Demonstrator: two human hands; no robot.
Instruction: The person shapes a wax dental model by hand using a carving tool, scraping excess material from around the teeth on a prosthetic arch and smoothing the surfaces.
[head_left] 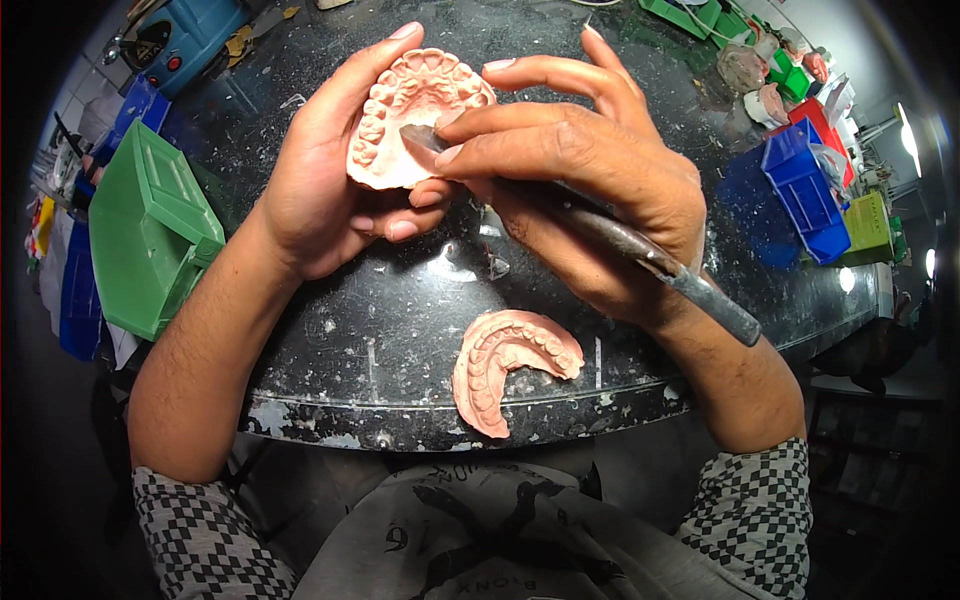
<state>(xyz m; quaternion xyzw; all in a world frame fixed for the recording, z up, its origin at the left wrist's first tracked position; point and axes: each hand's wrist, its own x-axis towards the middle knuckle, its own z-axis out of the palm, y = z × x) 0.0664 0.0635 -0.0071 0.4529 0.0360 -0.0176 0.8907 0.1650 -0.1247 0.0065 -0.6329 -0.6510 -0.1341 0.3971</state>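
Note:
My left hand [320,175] is closed round a pale pink plaster dental cast [425,85], an upper arch with its teeth facing up. In my right hand [590,160] is a plaster knife [650,255] with a long dark handle, held like a pen. Its blade tip lies at the palate area of the cast, and I cannot tell how firmly it touches. My right index finger is stretched out beside the cast's edge. A second pink cast [487,370], a horseshoe-shaped lower arch, lies on the black table [330,340] near the front edge, touched by neither hand.
At the left stand a green plastic bin [150,235] and a blue machine [190,45] with a red button. Along the right are a blue bin [805,190], a red bin [833,125], a yellow-green box [867,228] and more casts [765,105]. White plaster specks dot the table.

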